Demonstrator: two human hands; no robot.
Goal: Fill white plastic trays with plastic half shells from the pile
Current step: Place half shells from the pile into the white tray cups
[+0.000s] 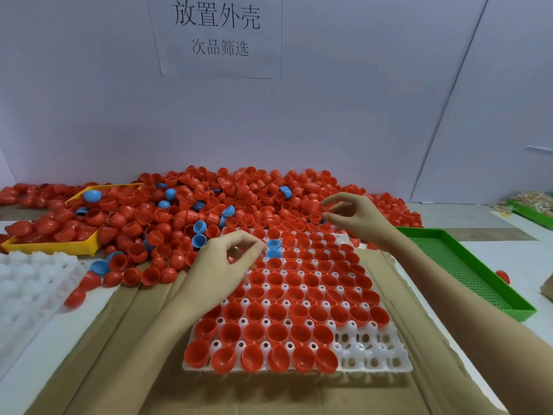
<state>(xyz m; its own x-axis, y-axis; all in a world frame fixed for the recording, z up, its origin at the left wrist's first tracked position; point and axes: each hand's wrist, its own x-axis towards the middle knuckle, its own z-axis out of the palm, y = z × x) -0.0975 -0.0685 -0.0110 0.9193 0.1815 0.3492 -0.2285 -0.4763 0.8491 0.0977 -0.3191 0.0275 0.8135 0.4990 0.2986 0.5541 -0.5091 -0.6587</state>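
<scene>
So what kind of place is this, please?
Probably a small factory packing bench: a pile of shells against the wall, a white tray being filled by hand, and a printed sign taped above the station.

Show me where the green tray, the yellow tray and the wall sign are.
green tray (466, 266): head view, on its perforated floor.
yellow tray (54, 247): head view, on its near rim.
wall sign (217, 34): head view, on the printed sheet's middle.

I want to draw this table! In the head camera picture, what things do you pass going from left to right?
Stacked empty white trays → yellow tray → left hand → white tray with red shells → green tray.
</scene>
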